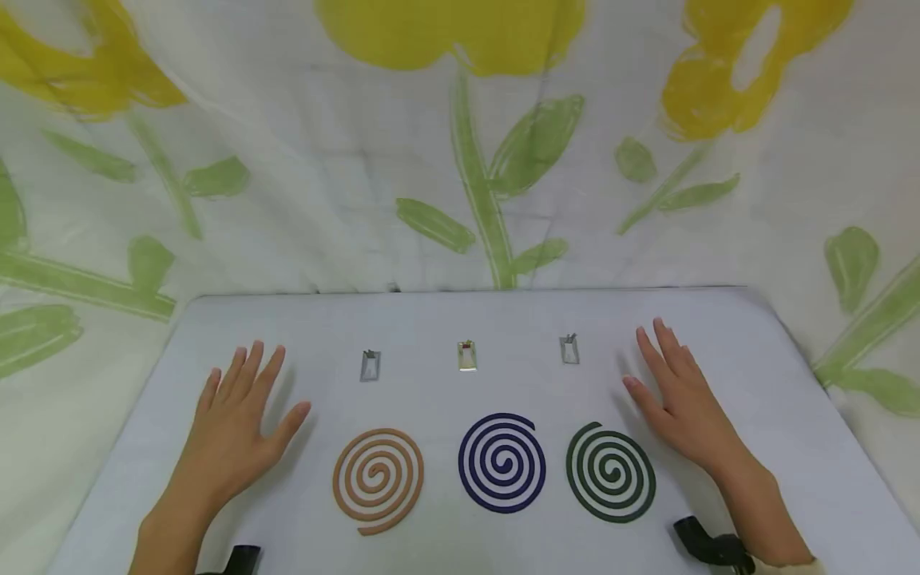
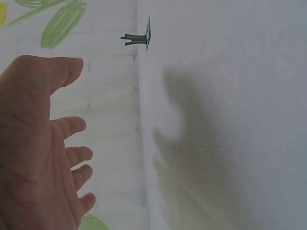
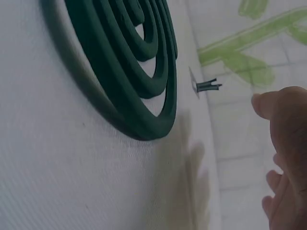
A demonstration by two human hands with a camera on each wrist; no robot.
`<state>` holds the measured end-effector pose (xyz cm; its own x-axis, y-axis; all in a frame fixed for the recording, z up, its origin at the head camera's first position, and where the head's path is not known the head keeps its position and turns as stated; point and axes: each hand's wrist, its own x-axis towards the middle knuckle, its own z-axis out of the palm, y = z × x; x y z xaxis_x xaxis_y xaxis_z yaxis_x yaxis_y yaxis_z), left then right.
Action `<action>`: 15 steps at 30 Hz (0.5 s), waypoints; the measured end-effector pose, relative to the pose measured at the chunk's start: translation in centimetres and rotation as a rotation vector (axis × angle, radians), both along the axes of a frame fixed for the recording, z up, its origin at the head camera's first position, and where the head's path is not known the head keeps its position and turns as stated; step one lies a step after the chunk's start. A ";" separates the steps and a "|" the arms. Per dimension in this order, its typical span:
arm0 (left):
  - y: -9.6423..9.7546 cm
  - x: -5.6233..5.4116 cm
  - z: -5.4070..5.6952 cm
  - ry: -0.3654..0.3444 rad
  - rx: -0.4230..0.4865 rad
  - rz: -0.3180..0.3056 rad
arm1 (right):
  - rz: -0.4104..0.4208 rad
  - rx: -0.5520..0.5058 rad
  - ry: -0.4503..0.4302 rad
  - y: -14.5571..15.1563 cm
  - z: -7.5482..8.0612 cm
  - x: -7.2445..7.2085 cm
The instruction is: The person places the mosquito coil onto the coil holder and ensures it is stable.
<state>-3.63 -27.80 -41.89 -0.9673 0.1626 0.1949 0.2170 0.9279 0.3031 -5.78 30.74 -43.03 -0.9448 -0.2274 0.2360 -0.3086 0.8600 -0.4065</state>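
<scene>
My left hand [image 1: 233,427] is held over the left of the table with fingers spread, holding nothing. To its right lies a tan spiral mosquito coil [image 1: 350,479]. A dark blue coil [image 1: 463,463] lies in the middle, and a green coil [image 1: 650,487] lies right of that. My right hand [image 1: 683,399], fingers extended and holding nothing, is over the table beyond the green coil. Behind the coils stand small metal coil stands: a silver one [image 1: 362,367], a gold-toned one [image 1: 467,367] and another silver one [image 1: 563,351], each with an upright prong.
The coils and stands rest on a white-covered table [image 1: 431,319]. A white cloth [image 1: 287,200] painted with yellow flowers and green leaves hangs behind and around it. Black wrist devices [image 1: 707,547] show by both forearms. Both hands cast shadows on the tabletop.
</scene>
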 end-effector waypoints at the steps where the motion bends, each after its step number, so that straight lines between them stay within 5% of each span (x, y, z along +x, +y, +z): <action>1: 0.1 0.1 0.1 0.007 0.016 -0.001 | 0.008 -0.004 0.013 -0.3 0.1 0.1; 9: 0.3 0.4 0.7 0.057 0.069 -0.014 | 0.036 -0.030 0.021 -2.0 0.4 1.5; 15: 1.2 1.2 -0.1 0.037 0.080 -0.048 | 0.047 -0.026 -0.012 -3.4 0.6 2.8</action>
<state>-2.39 -26.62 -42.01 -0.9506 0.1906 0.2451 0.2729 0.8892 0.3671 -2.94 27.34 -42.38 -0.9359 -0.2656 0.2313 -0.3434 0.8338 -0.4323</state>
